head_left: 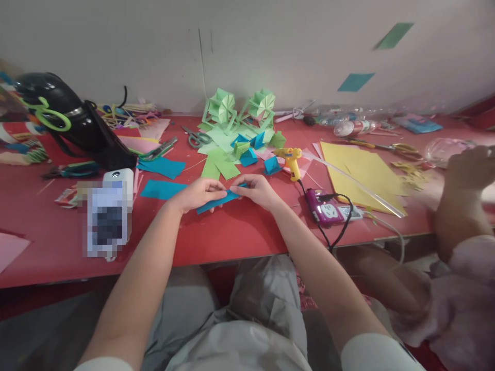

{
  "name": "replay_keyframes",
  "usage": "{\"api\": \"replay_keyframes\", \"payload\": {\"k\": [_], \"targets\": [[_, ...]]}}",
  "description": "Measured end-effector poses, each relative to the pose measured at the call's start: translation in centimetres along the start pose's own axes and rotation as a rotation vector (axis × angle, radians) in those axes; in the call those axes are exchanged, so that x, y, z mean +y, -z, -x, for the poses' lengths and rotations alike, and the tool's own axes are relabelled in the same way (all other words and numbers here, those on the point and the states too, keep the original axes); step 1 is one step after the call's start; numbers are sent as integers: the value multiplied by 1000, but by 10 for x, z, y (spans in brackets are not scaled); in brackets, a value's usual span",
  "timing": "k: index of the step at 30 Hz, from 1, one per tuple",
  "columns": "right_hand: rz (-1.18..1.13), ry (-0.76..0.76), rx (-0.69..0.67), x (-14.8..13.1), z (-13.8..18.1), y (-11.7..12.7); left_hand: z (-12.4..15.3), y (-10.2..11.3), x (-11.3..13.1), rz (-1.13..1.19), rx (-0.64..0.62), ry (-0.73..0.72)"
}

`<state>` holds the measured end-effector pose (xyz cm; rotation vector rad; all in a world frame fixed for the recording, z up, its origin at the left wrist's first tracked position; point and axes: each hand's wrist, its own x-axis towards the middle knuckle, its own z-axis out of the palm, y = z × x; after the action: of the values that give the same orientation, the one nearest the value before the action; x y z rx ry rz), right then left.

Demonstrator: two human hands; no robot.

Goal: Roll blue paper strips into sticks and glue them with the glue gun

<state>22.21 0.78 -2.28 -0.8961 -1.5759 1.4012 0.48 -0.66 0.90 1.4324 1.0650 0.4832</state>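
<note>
A narrow strip of folded blue paper (209,205) is pinched between both my hands, just above the red table. My left hand (201,195) grips its left part, thumb on top. My right hand (253,189) has thumb and fingers closed on the right end. Beside my left hand lies a flat blue paper sheet (160,189), with another blue sheet (164,167) behind it. Beyond my hands are small folded blue paper pieces (248,157), green paper strips (220,165) and two light green folded paper models (221,105).
A yellow glue gun (292,161) stands near a purple power socket (327,207) with cables. Yellow paper sheets (359,170) lie right of it. Scissors (197,138) rest behind. A white device (119,180) and a black object (65,108) stand left. Another person's arm (464,190) is at right.
</note>
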Motion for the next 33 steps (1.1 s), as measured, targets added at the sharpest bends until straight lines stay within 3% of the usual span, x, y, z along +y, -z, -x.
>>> {"api": "replay_keyframes", "payload": {"k": [10, 22, 33], "targets": [[20, -17, -122, -4, 3, -3, -1, 2, -4, -64, 10, -52], [-37, -91, -22, -5, 3, 1, 4, 24, -6, -97, 320, -127], [-6, -6, 19, -1, 2, 3, 3, 27, -10, -37, 352, -152]]}}
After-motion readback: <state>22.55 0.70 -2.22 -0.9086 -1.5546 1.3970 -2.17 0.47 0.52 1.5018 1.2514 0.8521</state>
